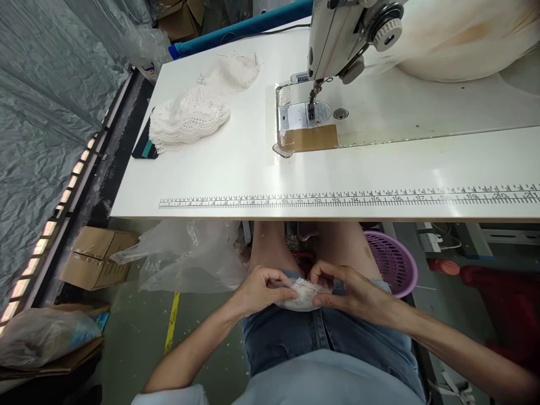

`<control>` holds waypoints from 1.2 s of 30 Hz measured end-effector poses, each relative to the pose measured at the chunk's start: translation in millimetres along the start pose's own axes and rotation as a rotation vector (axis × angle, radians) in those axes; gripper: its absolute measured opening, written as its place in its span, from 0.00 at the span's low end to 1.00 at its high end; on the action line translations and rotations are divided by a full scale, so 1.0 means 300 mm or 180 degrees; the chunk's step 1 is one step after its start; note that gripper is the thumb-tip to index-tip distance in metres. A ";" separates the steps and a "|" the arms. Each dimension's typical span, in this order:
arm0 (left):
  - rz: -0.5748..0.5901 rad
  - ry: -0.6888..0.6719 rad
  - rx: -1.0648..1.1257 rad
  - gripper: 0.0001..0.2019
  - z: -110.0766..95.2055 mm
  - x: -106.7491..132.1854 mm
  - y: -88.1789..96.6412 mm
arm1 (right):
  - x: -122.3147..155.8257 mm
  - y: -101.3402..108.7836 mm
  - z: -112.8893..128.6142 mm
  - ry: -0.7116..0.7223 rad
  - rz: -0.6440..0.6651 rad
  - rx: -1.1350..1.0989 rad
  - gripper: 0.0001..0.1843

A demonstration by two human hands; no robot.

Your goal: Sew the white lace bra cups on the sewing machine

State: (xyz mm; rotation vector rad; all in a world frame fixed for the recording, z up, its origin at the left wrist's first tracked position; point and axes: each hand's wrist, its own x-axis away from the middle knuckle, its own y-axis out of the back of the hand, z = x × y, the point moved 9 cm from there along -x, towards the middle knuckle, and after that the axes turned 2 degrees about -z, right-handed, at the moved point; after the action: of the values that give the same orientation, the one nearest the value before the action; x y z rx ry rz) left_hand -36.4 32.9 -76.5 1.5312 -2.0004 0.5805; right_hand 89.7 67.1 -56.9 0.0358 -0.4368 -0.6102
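Note:
A small piece of white lace fabric [302, 293] lies over my lap, in front of the table edge. My left hand [270, 288] pinches its left side between thumb and fingers. On the other side, my right hand [337, 286] grips the fabric with bent fingers, the thumb pressed on its near part. The fabric is bunched, so its full shape does not show. Above my lap stands a sewing machine [333, 39], its presser foot [311, 109] over the metal needle plate [293, 116].
White lace pieces [189, 118] lie at the table's left, partly over a dark object. A printed ruler [295, 201] runs along the front edge of the white table [219, 174]. Below are a plastic bag [189, 253], cardboard boxes [97, 256] and a purple basket [392, 261].

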 end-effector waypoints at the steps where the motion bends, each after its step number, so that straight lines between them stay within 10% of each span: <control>1: -0.0016 -0.0028 -0.0019 0.12 -0.002 0.000 0.000 | -0.001 0.000 0.004 0.0059 -0.0052 0.0049 0.12; 10: -0.0794 -0.0977 -0.1087 0.07 -0.095 0.061 0.013 | 0.046 0.019 0.100 0.1027 -0.0832 0.0907 0.08; 19: 0.0074 -0.0788 0.0629 0.18 -0.078 0.029 -0.045 | 0.089 0.020 0.190 0.2143 -0.1078 0.0943 0.09; 26: 0.0757 -0.1059 0.0475 0.33 -0.145 -0.024 -0.114 | 0.051 0.033 0.130 0.0865 -0.0759 -0.0237 0.10; 36: -0.0247 -0.1609 0.0292 0.09 -0.247 0.012 0.000 | 0.150 0.280 0.221 0.1221 -0.1121 0.0043 0.10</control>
State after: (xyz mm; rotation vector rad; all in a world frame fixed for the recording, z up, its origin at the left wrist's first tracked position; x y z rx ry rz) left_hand -25.0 77.5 -18.1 1.9513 -2.2858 0.2707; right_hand 141.4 117.0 33.9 0.2428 -0.0595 -0.9254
